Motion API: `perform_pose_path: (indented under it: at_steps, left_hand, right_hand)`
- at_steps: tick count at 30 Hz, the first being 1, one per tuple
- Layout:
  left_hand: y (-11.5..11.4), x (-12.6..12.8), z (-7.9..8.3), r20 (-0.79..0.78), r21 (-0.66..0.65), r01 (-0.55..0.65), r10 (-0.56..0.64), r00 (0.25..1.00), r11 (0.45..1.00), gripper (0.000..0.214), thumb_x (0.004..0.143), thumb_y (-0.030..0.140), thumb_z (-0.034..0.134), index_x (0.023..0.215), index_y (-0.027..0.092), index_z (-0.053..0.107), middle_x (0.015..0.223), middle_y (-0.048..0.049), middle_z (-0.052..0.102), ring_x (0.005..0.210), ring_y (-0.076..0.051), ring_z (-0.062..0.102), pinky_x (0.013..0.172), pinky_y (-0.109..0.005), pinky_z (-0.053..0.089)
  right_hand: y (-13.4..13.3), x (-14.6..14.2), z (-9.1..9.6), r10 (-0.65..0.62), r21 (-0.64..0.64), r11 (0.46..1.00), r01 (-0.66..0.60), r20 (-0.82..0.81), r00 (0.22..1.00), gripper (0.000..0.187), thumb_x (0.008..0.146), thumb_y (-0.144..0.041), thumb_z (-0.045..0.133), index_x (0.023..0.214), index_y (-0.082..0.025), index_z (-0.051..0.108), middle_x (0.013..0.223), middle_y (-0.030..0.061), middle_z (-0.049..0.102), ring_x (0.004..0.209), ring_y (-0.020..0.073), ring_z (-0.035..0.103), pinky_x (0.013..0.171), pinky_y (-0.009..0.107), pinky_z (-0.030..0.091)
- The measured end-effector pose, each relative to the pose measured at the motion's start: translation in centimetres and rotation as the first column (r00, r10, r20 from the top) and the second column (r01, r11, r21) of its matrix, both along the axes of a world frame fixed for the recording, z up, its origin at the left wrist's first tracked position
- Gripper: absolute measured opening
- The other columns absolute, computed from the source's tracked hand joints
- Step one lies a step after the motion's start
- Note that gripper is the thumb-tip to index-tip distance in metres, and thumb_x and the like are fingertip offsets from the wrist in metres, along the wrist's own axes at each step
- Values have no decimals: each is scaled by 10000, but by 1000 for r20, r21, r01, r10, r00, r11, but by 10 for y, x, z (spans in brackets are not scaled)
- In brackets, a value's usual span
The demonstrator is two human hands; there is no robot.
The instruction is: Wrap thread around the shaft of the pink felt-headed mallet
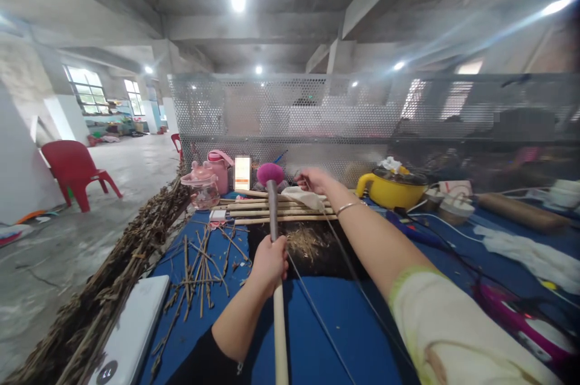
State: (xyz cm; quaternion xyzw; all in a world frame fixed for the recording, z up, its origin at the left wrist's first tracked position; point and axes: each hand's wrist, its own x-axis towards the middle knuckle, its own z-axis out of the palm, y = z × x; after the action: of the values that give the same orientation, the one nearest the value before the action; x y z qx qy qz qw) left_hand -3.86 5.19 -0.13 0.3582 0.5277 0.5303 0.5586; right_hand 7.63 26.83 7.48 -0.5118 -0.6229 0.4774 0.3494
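Observation:
My left hand (268, 261) is closed around a long pole (281, 336), pale wood below the hand and wrapped in grey-brown above it. The pole stands tilted away from me, its top in front of a magenta round thing (270, 174). Further forward and to the right, my right hand (315, 179) is pinched on a thin dark cord. One length of grey cord (319, 321) runs from beside my left hand toward the bottom edge. Another dark length (348, 261) hangs below my right wrist. Pale wooden sticks (254, 213) lie crosswise behind the pole.
Dry twigs (199, 270) lie on the blue table (326, 306), beside a black mat (312, 246) with shavings. A white power bank (131, 330) is at left. A yellow pot (394, 185), a blue-handled tool (414, 231) and a magenta device (516, 324) stand right. A perforated metal screen (281, 113) rises behind.

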Motion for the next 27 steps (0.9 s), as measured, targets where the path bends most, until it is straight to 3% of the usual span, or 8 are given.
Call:
perform_pose_path:
  at_steps: [7,11,14,17,21,24,27]
  left_hand:
    - [2,-1,0,39,-16,-61,61,997,998,174,828,321,384,719,226,286,421,115,253,291,-47,231,284,-155,201]
    - [3,-1,-3,24,-21,-46,46,999,999,180,821,331,406,726,225,294,425,119,256,286,-42,233,282,-150,208]
    - [1,1,-4,13,-23,-28,28,1000,999,203,807,355,433,727,225,299,436,120,265,288,-37,241,286,-145,213]
    - [-1,3,-3,9,-30,-18,18,1000,999,202,806,358,432,728,225,301,439,118,266,290,-40,246,284,-147,211]
    - [-4,6,2,16,-28,-24,24,1000,999,171,825,340,394,736,227,303,438,114,252,292,-46,238,276,-153,215]
    - [-4,7,2,0,-30,-53,53,999,998,171,828,347,389,740,229,304,441,111,259,291,-50,236,268,-158,215]
    - [-2,7,-2,6,-28,-84,84,996,996,178,830,366,392,749,231,309,443,110,254,289,-50,229,264,-159,215]
  right_hand:
    - [25,-2,59,-33,188,979,83,-256,966,110,872,-168,340,786,-181,407,783,18,558,581,73,511,516,184,433]
    - [27,4,87,-41,285,951,119,-265,963,124,895,-194,326,818,-187,424,848,5,551,612,55,505,535,167,439]
    - [27,8,95,-64,313,942,119,-180,982,135,902,-182,330,852,-177,455,868,10,563,615,47,512,554,169,452]
    - [29,7,79,-133,308,942,133,-20,991,166,913,-190,339,954,-147,495,891,38,575,647,70,538,585,214,475]
    - [41,-5,31,-222,321,937,136,248,943,286,872,-305,475,1093,-130,518,1042,76,555,860,165,569,724,347,491]
    - [54,-20,-5,-218,349,935,60,435,873,278,825,-315,544,1034,-132,565,1065,88,569,958,204,548,821,394,443]
    - [68,-35,-35,-200,380,924,-31,553,809,433,713,-370,650,1072,-143,564,1102,132,578,1064,273,508,874,379,382]
